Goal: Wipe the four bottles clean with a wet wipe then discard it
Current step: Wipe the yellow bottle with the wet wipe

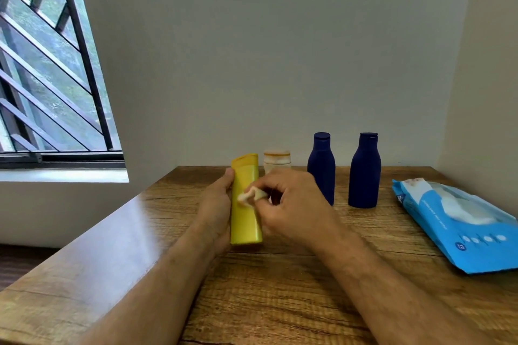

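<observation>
The yellow bottle point(245, 201) is a tall, flattened plastic container with a matching yellow cap, held upright in front of the person. The left hand point(217, 210) is closed around its left side, thumb up near the cap. The right hand point(291, 204) pinches a small wadded wet wipe point(250, 195) against the bottle's face — fingers curled tight.

Beyond the right hand stand a cream bottle point(277, 161) and two dark blue bottles point(321, 166) point(365, 170). Right of that hand lies a blue wipes pack point(459, 228); its print is illegible.

Surface: wood-grain table point(280, 288). Pale walls, barred window point(53, 64) to the left.
</observation>
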Action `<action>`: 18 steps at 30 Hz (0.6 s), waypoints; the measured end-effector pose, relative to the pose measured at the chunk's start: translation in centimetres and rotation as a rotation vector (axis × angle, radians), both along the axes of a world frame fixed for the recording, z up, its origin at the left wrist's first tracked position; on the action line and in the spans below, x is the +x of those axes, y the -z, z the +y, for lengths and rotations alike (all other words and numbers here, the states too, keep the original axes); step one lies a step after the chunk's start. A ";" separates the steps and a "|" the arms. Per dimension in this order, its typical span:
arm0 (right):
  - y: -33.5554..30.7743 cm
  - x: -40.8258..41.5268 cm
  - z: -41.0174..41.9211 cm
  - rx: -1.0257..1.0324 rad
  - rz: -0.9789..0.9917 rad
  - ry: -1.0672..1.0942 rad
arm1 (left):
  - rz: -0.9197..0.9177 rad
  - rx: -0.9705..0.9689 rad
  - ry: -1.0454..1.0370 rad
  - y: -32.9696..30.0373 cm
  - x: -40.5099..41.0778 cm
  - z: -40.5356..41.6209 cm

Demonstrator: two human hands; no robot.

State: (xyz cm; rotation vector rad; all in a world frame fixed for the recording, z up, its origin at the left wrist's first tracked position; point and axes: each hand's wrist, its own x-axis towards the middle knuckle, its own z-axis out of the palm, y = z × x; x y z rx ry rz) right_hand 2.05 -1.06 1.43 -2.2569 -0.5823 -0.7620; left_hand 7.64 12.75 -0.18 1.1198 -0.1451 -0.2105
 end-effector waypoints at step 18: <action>0.0 -0.6 1.2 0.230 0.271 -0.162 | -0.021 -0.057 0.206 -0.5 -1.0 0.2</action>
